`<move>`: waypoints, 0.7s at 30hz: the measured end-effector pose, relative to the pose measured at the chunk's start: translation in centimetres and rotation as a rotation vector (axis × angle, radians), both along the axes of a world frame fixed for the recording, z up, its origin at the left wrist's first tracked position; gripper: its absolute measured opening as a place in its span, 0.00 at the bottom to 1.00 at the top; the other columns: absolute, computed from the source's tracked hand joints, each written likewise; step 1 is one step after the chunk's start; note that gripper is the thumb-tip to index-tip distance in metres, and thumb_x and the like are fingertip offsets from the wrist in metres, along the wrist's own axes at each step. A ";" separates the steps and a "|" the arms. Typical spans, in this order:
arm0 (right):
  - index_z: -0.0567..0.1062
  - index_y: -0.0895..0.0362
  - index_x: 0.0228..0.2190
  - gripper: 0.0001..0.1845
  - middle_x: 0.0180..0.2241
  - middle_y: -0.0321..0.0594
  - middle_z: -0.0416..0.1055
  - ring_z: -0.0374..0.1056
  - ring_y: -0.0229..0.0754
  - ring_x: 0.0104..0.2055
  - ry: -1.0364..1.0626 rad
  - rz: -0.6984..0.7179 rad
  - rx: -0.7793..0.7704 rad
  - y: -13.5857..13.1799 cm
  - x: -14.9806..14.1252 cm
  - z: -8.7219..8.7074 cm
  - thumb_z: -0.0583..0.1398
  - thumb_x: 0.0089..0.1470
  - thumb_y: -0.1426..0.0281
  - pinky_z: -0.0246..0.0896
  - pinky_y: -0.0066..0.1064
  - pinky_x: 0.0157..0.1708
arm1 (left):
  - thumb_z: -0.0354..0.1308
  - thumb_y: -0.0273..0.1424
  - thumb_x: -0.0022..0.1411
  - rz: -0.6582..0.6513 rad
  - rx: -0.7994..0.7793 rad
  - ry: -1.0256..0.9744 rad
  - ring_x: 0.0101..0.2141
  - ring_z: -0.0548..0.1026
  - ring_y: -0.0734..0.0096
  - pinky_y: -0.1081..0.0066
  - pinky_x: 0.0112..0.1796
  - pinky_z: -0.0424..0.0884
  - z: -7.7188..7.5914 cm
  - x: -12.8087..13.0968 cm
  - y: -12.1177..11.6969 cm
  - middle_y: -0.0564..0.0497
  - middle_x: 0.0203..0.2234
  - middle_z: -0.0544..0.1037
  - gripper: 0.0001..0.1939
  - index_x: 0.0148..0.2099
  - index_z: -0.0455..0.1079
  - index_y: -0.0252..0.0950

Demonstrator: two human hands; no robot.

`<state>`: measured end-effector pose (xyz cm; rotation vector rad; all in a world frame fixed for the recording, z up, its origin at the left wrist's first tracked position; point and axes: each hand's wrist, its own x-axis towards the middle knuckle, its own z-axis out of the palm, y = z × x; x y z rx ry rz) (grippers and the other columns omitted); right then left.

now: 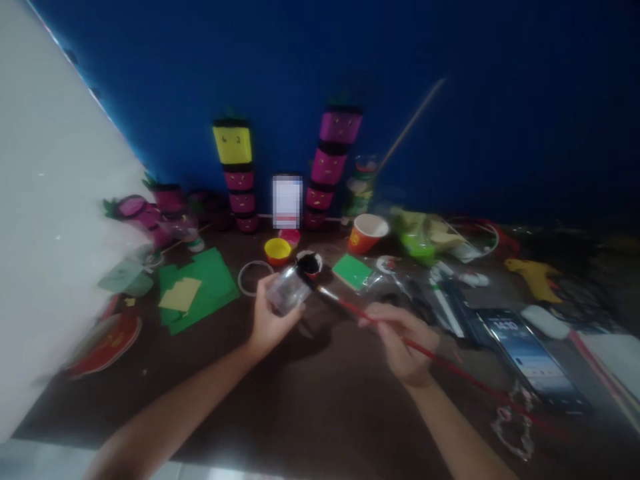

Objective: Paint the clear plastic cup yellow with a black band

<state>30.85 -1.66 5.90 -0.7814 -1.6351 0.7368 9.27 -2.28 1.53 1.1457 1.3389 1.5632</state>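
Note:
My left hand (pixel 275 320) is wrapped round a small greyish see-through cup (pixel 289 291), which it holds tilted above the table. In my right hand (pixel 405 340) is a paintbrush with a long red handle (pixel 360 312), gripped like a pen. The brush's dark tip points left and lies close to the cup's edge; blur hides whether they touch. Just behind the cup stands a small tub with black paint-like stuff in it (pixel 311 265). A yellow cup (pixel 277 251) and a pink one (pixel 290 237) stand behind that.
Two stacks of faced cups, one with a yellow top (pixel 233 145), one purple (pixel 327 167), rise at the back around a lit screen (pixel 287 202). Green paper (pixel 205 293) lies left. An orange paper cup (pixel 367 233), phone (pixel 537 360) and yellow glue gun (pixel 537 277) are right.

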 end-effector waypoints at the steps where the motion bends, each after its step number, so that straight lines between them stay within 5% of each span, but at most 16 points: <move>1: 0.74 0.55 0.32 0.08 0.26 0.38 0.74 0.71 0.40 0.29 0.019 0.007 -0.007 0.0 0.0 -0.1 0.55 0.54 0.74 0.69 0.32 0.29 | 0.67 0.30 0.42 0.001 0.000 0.003 0.45 0.72 0.59 0.60 0.44 0.69 0.0 0.0 0.0 0.45 0.45 0.70 0.34 0.51 0.57 0.40; 21: 0.74 0.52 0.30 0.08 0.24 0.37 0.72 0.69 0.41 0.29 0.120 -0.080 -0.044 -0.3 0.4 -1.4 0.55 0.54 0.71 0.67 0.34 0.29 | 0.67 0.29 0.43 0.020 0.023 0.013 0.46 0.72 0.59 0.59 0.45 0.69 -0.3 -0.1 0.0 0.45 0.45 0.69 0.34 0.52 0.56 0.40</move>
